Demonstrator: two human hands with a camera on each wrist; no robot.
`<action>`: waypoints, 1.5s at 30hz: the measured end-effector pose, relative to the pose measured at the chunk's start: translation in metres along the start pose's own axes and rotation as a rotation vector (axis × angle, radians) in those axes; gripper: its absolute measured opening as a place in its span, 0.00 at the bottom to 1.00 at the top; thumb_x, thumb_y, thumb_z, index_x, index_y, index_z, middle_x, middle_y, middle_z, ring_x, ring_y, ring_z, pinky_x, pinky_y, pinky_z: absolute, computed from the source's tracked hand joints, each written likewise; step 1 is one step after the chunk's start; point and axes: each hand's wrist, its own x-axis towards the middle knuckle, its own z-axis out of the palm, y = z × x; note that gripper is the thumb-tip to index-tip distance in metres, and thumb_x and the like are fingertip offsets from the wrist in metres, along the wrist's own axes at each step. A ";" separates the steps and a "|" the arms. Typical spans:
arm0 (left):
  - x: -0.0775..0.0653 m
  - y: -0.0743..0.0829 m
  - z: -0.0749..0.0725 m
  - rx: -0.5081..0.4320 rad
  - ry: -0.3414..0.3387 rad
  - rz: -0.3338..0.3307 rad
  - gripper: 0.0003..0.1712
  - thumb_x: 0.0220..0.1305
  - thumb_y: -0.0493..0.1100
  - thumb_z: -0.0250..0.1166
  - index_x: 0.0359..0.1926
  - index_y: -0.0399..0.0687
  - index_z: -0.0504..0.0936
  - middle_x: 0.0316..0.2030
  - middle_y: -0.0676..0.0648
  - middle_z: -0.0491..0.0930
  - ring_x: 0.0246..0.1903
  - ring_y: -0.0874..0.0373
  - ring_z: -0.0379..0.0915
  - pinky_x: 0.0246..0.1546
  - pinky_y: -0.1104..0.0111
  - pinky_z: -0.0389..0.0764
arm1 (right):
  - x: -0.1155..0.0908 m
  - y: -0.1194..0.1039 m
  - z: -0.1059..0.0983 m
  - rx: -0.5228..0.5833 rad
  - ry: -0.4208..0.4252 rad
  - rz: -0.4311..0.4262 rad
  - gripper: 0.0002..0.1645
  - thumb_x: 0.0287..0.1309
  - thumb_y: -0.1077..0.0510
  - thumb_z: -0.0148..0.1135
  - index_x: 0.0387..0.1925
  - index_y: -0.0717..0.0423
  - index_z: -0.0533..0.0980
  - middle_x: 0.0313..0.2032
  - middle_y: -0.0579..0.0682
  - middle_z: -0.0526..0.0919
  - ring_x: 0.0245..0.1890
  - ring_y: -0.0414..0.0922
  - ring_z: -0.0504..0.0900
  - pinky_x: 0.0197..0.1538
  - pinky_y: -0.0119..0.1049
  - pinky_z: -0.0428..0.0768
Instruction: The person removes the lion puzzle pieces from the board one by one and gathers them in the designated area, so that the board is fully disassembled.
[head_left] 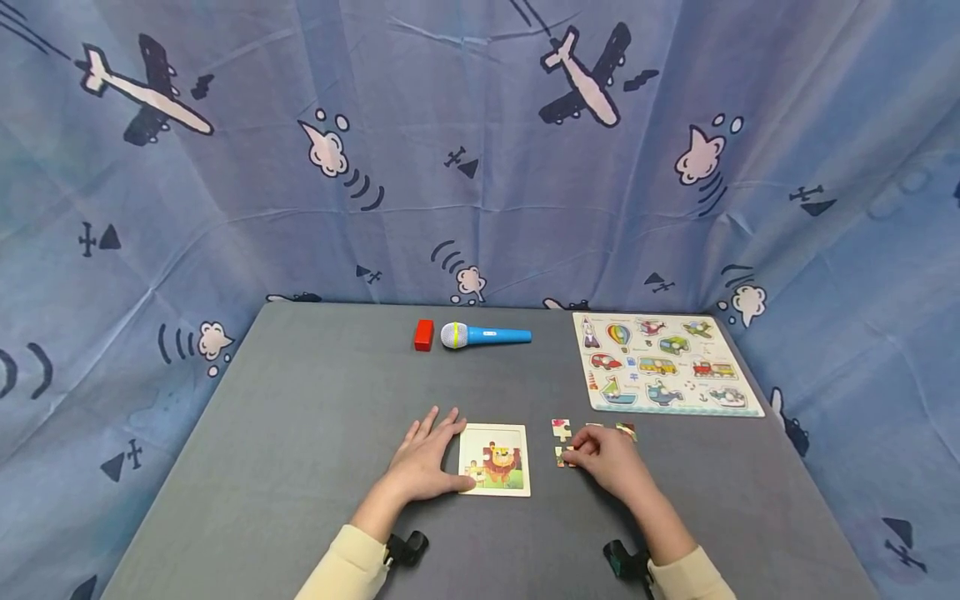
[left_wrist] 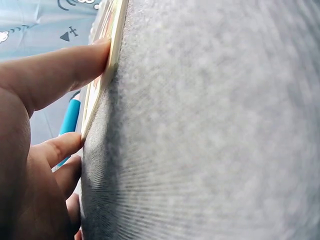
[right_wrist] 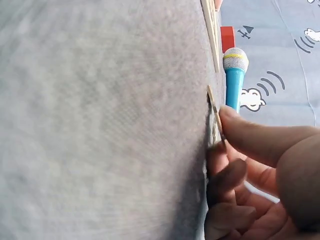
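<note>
A small square jigsaw puzzle in a pale wooden frame (head_left: 491, 492) lies on the table, showing a partly assembled lion picture. My left hand (head_left: 424, 464) rests at its left side, fingers spread, with the thumb on the lower left corner and the index finger at the upper left. In the left wrist view the thumb (left_wrist: 65, 70) presses on the frame's edge. My right hand (head_left: 613, 460) pinches a jigsaw piece (right_wrist: 216, 115) between thumb and fingers, tilted close over the table. Another loose piece (head_left: 561, 428) lies just beyond, and one more (head_left: 627, 430) is partly hidden behind the hand.
Toward the back of the grey table (head_left: 300, 400) are a red block (head_left: 423, 335) and a blue toy microphone (head_left: 495, 336). A vehicle peg puzzle board (head_left: 637, 383) lies at the back right. Printed blue cloth (head_left: 420, 183) hangs behind.
</note>
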 end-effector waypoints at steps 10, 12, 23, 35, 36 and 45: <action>0.001 0.000 0.002 0.010 0.002 0.003 0.54 0.51 0.61 0.75 0.76 0.50 0.64 0.79 0.48 0.55 0.80 0.43 0.38 0.77 0.43 0.43 | -0.002 -0.020 0.003 -0.035 0.033 0.008 0.12 0.55 0.52 0.76 0.31 0.52 0.80 0.22 0.43 0.75 0.23 0.38 0.71 0.30 0.32 0.69; 0.001 0.000 0.002 0.011 0.001 -0.002 0.54 0.52 0.61 0.75 0.76 0.50 0.64 0.79 0.48 0.55 0.80 0.44 0.38 0.78 0.44 0.43 | -0.001 -0.028 0.006 -0.001 0.012 -0.003 0.11 0.55 0.53 0.76 0.31 0.51 0.80 0.22 0.43 0.76 0.22 0.39 0.71 0.29 0.32 0.70; 0.002 0.001 0.001 0.000 -0.006 -0.005 0.54 0.51 0.62 0.75 0.76 0.51 0.64 0.79 0.49 0.55 0.80 0.44 0.38 0.78 0.44 0.43 | 0.006 -0.060 0.031 0.059 -0.055 -0.039 0.10 0.54 0.53 0.77 0.32 0.49 0.82 0.23 0.40 0.77 0.22 0.39 0.71 0.26 0.30 0.69; 0.000 0.000 0.001 -0.005 0.003 -0.012 0.54 0.51 0.61 0.75 0.76 0.51 0.65 0.79 0.49 0.55 0.80 0.44 0.38 0.78 0.44 0.43 | 0.009 -0.081 0.056 0.106 -0.151 -0.118 0.16 0.55 0.56 0.75 0.43 0.57 0.82 0.23 0.42 0.79 0.20 0.37 0.73 0.23 0.30 0.71; 0.000 0.000 0.001 -0.003 0.001 -0.013 0.54 0.51 0.62 0.75 0.76 0.51 0.65 0.79 0.49 0.55 0.80 0.44 0.38 0.78 0.44 0.43 | 0.010 -0.082 0.058 0.097 -0.158 -0.118 0.16 0.55 0.56 0.75 0.44 0.57 0.82 0.23 0.42 0.79 0.19 0.37 0.73 0.23 0.30 0.71; 0.001 0.000 0.001 -0.001 0.001 -0.023 0.54 0.51 0.62 0.75 0.76 0.52 0.65 0.78 0.50 0.55 0.80 0.45 0.38 0.78 0.45 0.43 | 0.015 -0.088 0.068 0.023 -0.199 -0.075 0.20 0.52 0.55 0.78 0.45 0.56 0.80 0.22 0.44 0.75 0.19 0.40 0.70 0.21 0.30 0.67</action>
